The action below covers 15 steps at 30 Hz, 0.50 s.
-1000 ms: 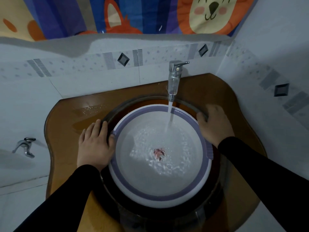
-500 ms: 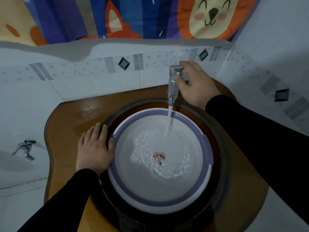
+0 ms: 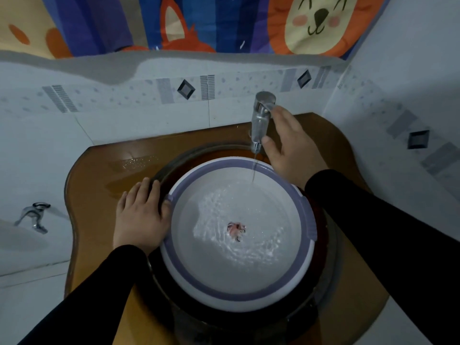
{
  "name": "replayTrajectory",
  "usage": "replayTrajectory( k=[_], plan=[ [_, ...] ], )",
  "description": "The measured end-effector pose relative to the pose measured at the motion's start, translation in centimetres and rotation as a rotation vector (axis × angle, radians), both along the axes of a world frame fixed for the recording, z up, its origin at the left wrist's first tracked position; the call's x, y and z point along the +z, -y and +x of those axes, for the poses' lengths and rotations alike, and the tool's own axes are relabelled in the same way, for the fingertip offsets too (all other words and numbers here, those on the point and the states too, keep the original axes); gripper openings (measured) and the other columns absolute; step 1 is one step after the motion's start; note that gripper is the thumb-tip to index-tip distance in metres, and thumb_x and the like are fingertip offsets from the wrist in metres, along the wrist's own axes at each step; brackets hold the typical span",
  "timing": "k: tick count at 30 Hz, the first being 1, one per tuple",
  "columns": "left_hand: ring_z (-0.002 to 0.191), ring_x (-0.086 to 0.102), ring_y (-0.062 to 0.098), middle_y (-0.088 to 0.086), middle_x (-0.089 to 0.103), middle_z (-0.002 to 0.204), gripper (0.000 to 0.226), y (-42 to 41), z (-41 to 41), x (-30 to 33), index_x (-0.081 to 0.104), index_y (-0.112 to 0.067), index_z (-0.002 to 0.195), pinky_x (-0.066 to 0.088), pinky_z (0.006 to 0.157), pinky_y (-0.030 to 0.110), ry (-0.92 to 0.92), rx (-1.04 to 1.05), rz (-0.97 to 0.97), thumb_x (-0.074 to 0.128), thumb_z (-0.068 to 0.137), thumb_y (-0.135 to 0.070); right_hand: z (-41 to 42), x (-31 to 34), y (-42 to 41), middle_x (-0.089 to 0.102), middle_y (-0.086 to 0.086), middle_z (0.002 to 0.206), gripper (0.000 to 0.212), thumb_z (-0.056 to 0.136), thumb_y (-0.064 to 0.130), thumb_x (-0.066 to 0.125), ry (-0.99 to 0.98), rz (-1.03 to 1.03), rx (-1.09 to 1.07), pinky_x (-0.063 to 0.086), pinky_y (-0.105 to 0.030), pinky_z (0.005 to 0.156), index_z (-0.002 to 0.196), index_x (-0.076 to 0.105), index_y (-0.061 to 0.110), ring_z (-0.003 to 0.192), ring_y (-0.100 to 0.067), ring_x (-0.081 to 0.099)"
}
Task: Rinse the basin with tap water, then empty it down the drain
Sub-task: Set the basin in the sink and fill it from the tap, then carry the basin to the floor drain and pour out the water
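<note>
Head view: round white plastic basin with a lilac rim (image 3: 239, 298) sits in the dark glass sink bowl (image 3: 323, 290), inset in the glossy amber table (image 3: 99, 170). Left hand (image 3: 140, 215), fingers straight and together, rests at the basin's 9 o'clock edge. Right hand (image 3: 291, 148), at 1 o'clock, touches the chrome cylindrical tap (image 3: 261, 120) with relaxed fingers; a thin stream falls into rippled water.
</note>
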<state>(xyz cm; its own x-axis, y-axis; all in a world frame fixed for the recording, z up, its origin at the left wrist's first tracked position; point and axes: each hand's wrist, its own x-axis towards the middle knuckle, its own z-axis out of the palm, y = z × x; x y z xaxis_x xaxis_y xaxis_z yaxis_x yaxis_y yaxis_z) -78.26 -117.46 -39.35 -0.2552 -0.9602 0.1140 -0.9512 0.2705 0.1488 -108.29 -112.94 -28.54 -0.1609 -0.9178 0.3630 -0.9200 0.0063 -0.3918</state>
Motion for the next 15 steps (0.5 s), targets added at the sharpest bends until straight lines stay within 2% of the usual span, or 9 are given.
replayTrajectory(
  k=[6,8,10,15],
  plan=[
    [0.141,0.028,0.029,0.011,0.034,0.153,0.064,0.0,0.2,-0.1,0.038,-0.015,0.145,0.017,0.115,0.047,-0.017,-0.013,0.002,0.02,0.096,-0.052,0.1,-0.7,-1.6,0.021,-0.006,0.157,0.056,0.099,0.031,0.04,0.128,0.027,-0.021,0.016,-0.015,0.105,0.15,0.021,0.016,0.143,-0.015,0.019],
    [0.141,0.026,0.029,0.011,0.033,0.154,0.062,0.0,0.3,-0.1,0.038,-0.015,0.145,0.016,0.116,0.047,-0.033,-0.026,0.013,0.023,0.097,-0.051,-0.1,-1.8,-3.5,0.028,-0.005,0.154,0.055,0.1,0.035,0.037,0.188,0.096,-0.069,0.025,-0.023,0.107,0.15,0.021,0.019,0.139,-0.016,0.027],
    [0.142,0.025,0.028,0.011,0.032,0.154,0.058,0.1,0.4,-0.1,0.038,-0.014,0.145,0.014,0.116,0.047,-0.067,-0.036,0.023,0.028,0.099,-0.047,-0.2,-3.1,-5.5,0.037,-0.006,0.148,0.052,0.1,0.04,0.035,0.242,0.198,-0.173,0.032,-0.029,0.102,0.148,0.026,0.021,0.131,-0.02,0.038],
    [0.142,0.025,0.027,0.012,0.035,0.153,0.05,0.3,0.9,0.6,0.041,-0.008,0.143,0.01,0.118,0.043,-0.216,-0.05,0.078,0.04,0.1,-0.032,0.0,-6.0,-9.2,0.046,-0.013,0.137,0.044,0.101,0.039,0.032,0.358,0.424,-0.379,0.038,-0.036,0.094,0.135,0.042,0.014,0.115,-0.026,0.049]
  ],
)
